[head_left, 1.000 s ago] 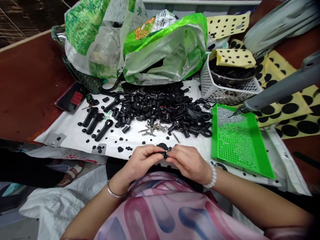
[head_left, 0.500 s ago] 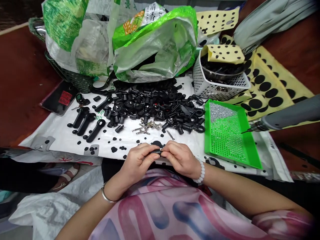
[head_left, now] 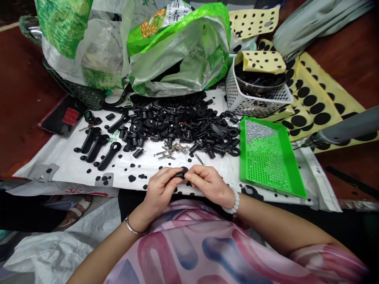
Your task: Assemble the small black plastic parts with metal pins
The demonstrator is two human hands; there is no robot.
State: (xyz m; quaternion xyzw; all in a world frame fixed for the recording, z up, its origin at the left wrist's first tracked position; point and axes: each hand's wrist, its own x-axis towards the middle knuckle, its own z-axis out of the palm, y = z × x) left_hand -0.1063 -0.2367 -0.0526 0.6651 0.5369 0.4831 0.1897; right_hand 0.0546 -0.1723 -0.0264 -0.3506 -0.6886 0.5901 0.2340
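Close to the near edge of the white sheet, my left hand [head_left: 161,186] pinches a small black plastic part [head_left: 178,174] between thumb and fingers. My right hand [head_left: 209,186] is closed too, its thumb and fingertips pressed together at the part's right end. What lies within those right fingertips is too covered to make out. Just beyond the hands are small flat metal pieces [head_left: 170,151] and a heap of black plastic parts [head_left: 174,120]. Several black handles [head_left: 109,156] lie to the left of the heap.
A green tray [head_left: 243,157] with small silvery pieces stands at right, a grey power screwdriver [head_left: 343,132] hanging beside it. Behind are a white basket [head_left: 237,92], green and white plastic bags [head_left: 177,79] and yellow sheets with black dots [head_left: 314,98]. A dark phone-like slab [head_left: 60,114] lies left.
The whole view has shifted slightly. Both hands stay together at the black part, which now sits a little more tilted, and the metallic glint at its right end no longer shows.
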